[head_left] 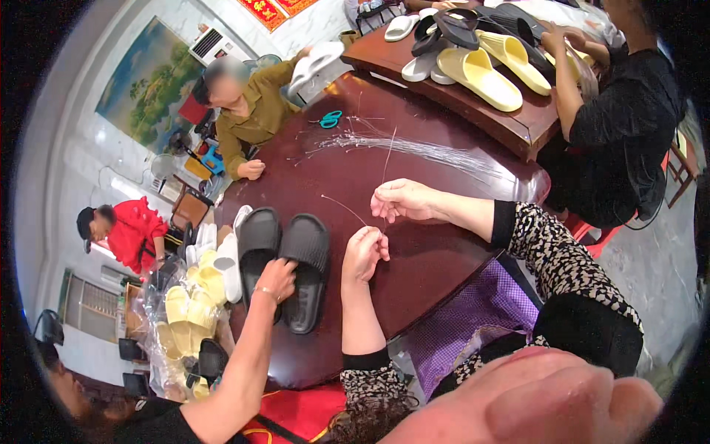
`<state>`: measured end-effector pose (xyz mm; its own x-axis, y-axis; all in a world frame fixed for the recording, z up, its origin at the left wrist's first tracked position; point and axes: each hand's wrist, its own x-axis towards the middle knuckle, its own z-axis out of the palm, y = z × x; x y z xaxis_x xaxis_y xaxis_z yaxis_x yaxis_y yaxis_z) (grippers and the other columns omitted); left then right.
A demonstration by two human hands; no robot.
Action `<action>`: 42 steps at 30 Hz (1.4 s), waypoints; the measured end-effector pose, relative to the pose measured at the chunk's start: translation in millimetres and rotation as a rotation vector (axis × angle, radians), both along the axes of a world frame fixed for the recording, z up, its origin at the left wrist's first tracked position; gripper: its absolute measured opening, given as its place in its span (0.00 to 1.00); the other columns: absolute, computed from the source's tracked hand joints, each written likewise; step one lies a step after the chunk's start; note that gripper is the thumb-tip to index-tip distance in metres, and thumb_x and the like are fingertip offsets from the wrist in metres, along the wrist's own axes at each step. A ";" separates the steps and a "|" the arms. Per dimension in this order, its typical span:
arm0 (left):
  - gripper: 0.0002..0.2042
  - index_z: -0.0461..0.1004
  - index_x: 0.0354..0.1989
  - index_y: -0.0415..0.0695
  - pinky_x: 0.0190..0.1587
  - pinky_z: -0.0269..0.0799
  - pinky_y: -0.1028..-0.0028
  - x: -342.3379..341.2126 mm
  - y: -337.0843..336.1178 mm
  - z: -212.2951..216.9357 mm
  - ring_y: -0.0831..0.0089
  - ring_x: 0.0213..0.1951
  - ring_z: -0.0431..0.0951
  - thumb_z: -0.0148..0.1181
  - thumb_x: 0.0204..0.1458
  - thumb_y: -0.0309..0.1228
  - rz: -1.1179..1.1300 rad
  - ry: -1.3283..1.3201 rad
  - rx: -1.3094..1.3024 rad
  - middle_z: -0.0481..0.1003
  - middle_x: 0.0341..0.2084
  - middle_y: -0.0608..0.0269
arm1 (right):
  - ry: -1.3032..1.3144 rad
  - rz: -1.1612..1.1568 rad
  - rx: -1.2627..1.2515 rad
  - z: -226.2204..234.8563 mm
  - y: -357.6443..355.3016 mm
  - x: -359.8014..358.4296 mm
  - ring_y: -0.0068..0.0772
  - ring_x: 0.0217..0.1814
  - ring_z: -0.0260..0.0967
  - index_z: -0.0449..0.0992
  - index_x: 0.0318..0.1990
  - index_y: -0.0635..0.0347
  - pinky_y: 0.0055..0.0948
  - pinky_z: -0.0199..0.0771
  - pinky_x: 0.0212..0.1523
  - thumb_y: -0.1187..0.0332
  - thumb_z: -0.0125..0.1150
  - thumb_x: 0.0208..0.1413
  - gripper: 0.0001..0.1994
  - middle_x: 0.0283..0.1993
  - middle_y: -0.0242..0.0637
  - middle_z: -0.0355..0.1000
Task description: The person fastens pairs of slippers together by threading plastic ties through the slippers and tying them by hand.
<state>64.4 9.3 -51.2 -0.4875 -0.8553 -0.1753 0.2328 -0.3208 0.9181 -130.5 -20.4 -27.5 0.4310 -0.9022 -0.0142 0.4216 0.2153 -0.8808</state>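
Above the near part of the dark red table (436, 274), my left hand (362, 255) and my right hand (403, 200) are close together, fingers pinched. A thin strand (344, 207) curves out from my left fingertips toward the far left. Another thin strand (389, 155) rises from the fingers of my right hand. Whether both are one piece is hidden by the fingers. Beyond my hands lies a loose bundle of thin pale strands (429, 148). Teal-handled scissors (330, 119) rest past its left end.
Left of me, a co-worker's hand (276, 281) touches black slide sandals (307, 259). Yellow slides (191, 318) in clear plastic sit beyond. Across the table, a person in olive (255, 103) raises a white slide (316, 65). At right, a raised wooden top (458, 111) bears several slides beside a person in black.
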 end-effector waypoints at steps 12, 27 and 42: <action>0.08 0.67 0.26 0.41 0.19 0.64 0.76 0.3 5.5 2.2 0.75 0.16 0.67 0.51 0.53 0.30 0.014 -0.021 -0.091 0.68 0.17 0.62 | 0.226 0.167 -0.064 6.2 -2.5 -11.6 0.16 0.17 0.54 0.78 0.34 0.61 0.20 0.56 0.18 0.61 0.57 0.53 0.12 0.19 0.22 0.61; 0.07 0.73 0.30 0.40 0.24 0.68 0.79 43.9 9.6 12.6 0.79 0.21 0.72 0.53 0.53 0.30 0.468 -0.227 -0.244 0.73 0.20 0.65 | 0.121 0.012 0.047 -17.4 -8.2 -2.6 0.14 0.15 0.48 0.74 0.41 0.62 0.19 0.54 0.19 0.63 0.51 0.60 0.12 0.15 0.20 0.54; 0.18 0.72 0.32 0.32 0.39 0.68 0.59 89.2 -52.2 -5.3 0.51 0.36 0.75 0.63 0.39 0.36 0.519 -1.386 -0.563 0.75 0.29 0.43 | 0.035 -0.058 0.105 -14.3 -16.6 -5.9 0.13 0.15 0.48 0.73 0.43 0.62 0.17 0.51 0.16 0.65 0.50 0.59 0.11 0.18 0.22 0.60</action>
